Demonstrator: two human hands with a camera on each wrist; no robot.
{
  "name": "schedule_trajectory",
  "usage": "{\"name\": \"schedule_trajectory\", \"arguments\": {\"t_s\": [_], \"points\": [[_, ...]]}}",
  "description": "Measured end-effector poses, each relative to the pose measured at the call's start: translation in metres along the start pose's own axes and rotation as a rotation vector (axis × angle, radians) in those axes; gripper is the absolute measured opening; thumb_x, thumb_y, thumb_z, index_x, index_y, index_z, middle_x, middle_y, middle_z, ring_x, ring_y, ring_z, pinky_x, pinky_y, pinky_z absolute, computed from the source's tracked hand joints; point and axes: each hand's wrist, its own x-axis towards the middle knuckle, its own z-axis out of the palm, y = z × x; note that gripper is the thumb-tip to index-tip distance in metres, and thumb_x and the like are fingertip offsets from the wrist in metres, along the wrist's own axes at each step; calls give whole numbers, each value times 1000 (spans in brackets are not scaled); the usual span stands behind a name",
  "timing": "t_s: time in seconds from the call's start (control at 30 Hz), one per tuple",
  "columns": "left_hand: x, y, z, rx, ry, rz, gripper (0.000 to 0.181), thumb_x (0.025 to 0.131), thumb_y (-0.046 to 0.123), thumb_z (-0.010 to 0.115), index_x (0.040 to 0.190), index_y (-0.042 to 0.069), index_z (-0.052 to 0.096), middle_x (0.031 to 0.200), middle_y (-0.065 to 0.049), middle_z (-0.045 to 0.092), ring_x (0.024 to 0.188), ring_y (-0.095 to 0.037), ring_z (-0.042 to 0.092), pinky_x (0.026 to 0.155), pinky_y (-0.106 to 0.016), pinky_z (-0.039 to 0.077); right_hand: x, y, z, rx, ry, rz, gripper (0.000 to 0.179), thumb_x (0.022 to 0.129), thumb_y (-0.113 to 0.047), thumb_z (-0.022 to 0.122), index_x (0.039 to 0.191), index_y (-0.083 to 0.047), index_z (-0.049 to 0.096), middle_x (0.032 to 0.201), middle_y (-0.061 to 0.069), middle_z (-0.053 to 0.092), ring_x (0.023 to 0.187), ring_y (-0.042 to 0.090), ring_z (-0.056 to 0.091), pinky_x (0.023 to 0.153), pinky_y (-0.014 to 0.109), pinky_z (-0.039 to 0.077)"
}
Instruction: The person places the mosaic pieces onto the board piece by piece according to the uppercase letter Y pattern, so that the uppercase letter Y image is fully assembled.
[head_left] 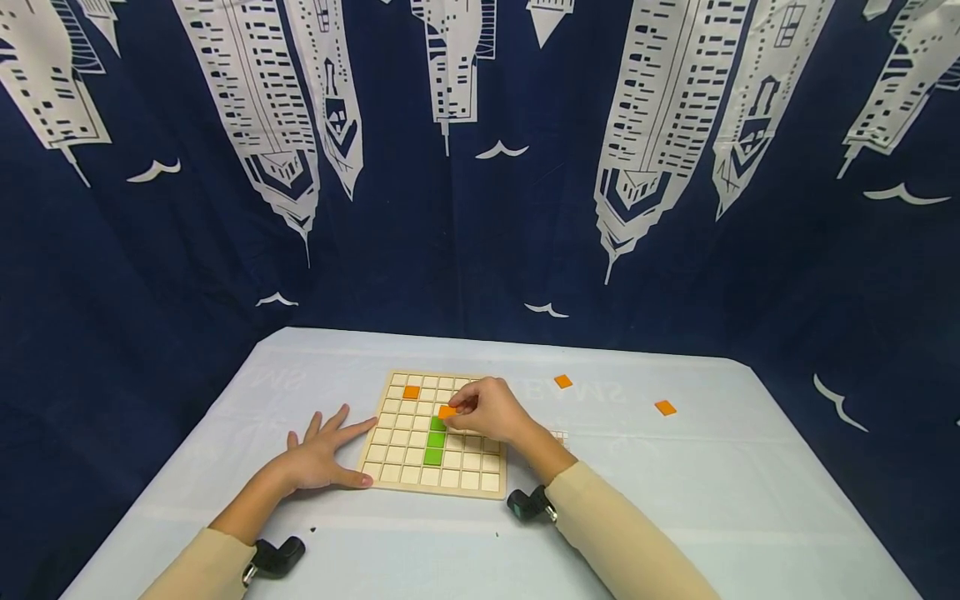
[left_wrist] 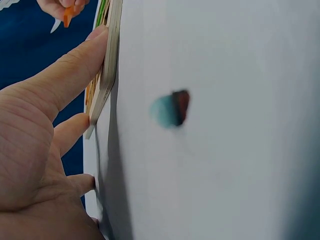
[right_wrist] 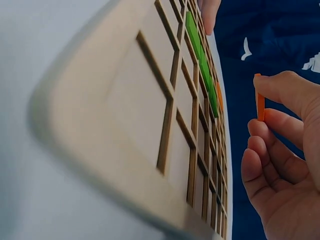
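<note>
A wooden grid board [head_left: 467, 482] lies on the table with several green square tiles [head_left: 433, 456] in a column. One orange tile [head_left: 411, 392] sits in a cell near its far left corner. My right hand [head_left: 491, 410] is over the board and pinches another orange tile [right_wrist: 260, 100] between thumb and index finger, above the board's surface in the right wrist view. My left hand [head_left: 318, 458] is spread at the board's left side, its thumb and index finger touching the edge. In the left wrist view, the thumb [left_wrist: 75, 70] presses the board's rim.
Two loose orange tiles, one nearer [head_left: 563, 382] and one farther right [head_left: 665, 407], lie on the white table [head_left: 720, 500]. A small patterned piece [head_left: 559, 437] shows partly behind my right forearm. A dark blue printed curtain [head_left: 495, 233] hangs behind the table.
</note>
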Motion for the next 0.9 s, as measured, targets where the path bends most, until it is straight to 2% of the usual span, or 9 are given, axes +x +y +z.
{"name": "schedule_trajectory", "arguments": {"t_s": [0.37,0.9], "points": [[0,0,-1,14,-6,6,107,66,53,91,157,26,42,169,-30,6,150,-64,-11,104,-88,-9,11,-1,8,23,-5,10,17,80,-17,88,92,-7,81,83,0,75,71,6,63,68,21,55],[2,0,0,24,-11,-11,107,67,54,90,158,27,41,169,-29,7,151,-63,-10,106,-87,-9,29,-4,17,-14,-12,65,21,81,-19,88,98,-7,82,90,2,78,75,6,64,70,19,55]]}}
